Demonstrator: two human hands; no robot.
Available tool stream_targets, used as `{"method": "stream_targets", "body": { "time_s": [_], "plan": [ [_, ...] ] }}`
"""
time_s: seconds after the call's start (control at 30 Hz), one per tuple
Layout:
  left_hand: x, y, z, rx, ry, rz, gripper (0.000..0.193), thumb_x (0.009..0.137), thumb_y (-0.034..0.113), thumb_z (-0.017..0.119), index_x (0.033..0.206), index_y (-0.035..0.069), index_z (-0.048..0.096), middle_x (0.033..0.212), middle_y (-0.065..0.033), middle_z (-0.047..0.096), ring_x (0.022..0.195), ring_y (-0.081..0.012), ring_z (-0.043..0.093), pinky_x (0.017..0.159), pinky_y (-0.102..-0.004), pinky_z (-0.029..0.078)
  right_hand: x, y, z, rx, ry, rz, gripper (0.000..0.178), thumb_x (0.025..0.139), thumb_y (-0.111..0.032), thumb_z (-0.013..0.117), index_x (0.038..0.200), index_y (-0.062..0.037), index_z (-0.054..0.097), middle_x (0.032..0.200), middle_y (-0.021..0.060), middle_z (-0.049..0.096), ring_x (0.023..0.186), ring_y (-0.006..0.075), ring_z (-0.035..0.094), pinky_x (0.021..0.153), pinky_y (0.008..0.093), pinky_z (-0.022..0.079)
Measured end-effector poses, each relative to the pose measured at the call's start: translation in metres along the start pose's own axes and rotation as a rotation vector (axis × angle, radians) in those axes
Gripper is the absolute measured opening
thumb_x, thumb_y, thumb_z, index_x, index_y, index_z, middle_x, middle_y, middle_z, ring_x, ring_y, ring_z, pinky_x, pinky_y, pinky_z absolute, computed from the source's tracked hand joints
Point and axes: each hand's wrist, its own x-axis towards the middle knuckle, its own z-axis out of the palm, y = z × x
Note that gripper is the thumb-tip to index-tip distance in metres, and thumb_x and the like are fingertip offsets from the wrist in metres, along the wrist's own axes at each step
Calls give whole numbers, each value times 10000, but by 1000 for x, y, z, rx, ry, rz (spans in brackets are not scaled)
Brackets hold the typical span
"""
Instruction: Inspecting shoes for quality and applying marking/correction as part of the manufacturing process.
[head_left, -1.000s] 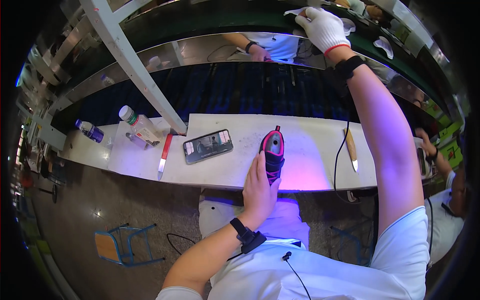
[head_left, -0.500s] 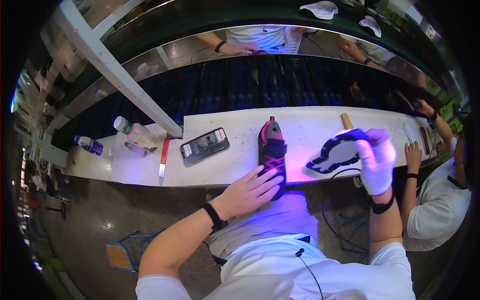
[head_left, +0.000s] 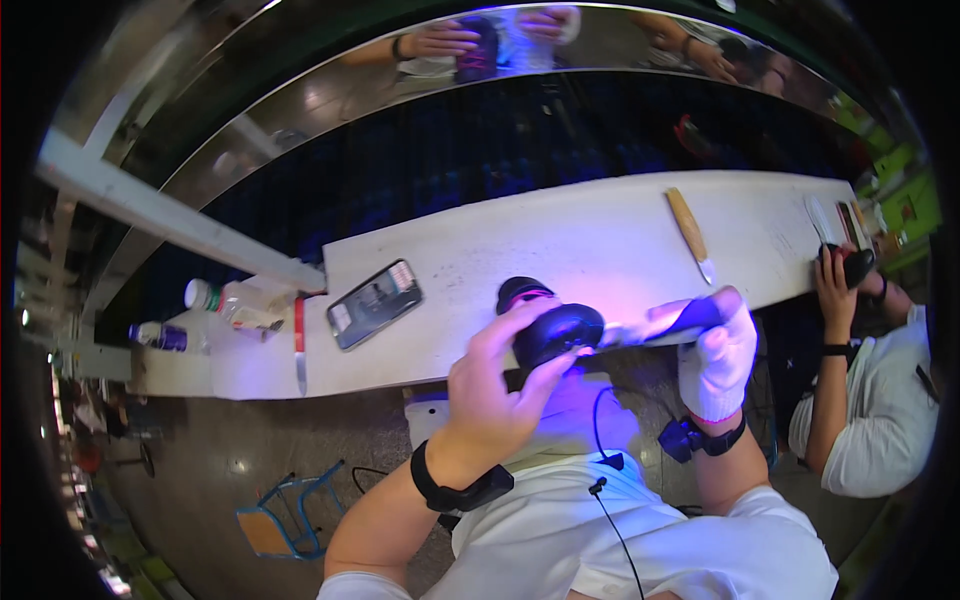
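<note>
My bare left hand (head_left: 490, 390) is closed around a black shoe (head_left: 560, 335) with pink trim. It is tilted up over the near edge of the bench, its rounded black end facing me. On my right hand (head_left: 722, 350) is a white glove, and its fingers grip a black-and-white shoe sole (head_left: 660, 322). Seen nearly edge-on and somewhat blurred, the sole extends left toward the shoe; whether the two touch I cannot tell.
On the white bench (head_left: 460, 250) lie a phone (head_left: 375, 303), a red-handled knife (head_left: 300, 345), two bottles (head_left: 235, 303) (head_left: 158, 336) and a wooden-handled tool (head_left: 688, 232). A white post (head_left: 200, 210) rises at left. At right, a co-worker's hand (head_left: 835, 282) holds a dark shoe.
My left hand has lifted and tilted the shoe from the bench. My right hand has moved slightly left and down, turning the sole from face-on to nearly edge-on beside the shoe.
</note>
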Motion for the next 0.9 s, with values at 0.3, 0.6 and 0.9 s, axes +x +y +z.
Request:
{"method": "stream_targets", "body": {
  "time_s": [0.3,0.6,0.9],
  "plan": [
    [-18,1,-15,-52,-145,26,260,924,75,822,1011,5,588,1355,-408,630,1160,-399,743,930,-412,605,-3,22,38,50,-211,120,325,809,-91,910,943,-34,620,1450,338,594,1371,400,591,1143,510,474],
    [-63,22,6,-442,23,-193,437,986,175,797,1173,24,433,1519,-482,439,1493,-472,451,1218,-483,355,-28,33,58,-52,-167,-15,335,812,-36,908,951,-26,603,1418,286,638,1364,360,595,1128,497,484],
    [-83,24,4,-483,93,-297,438,954,67,812,1128,39,411,1490,-457,494,1534,-497,386,1252,-530,294,-36,43,50,-190,-240,-153,408,781,-117,950,944,-49,582,1375,278,670,1317,371,645,1177,540,445]
  ]
}}
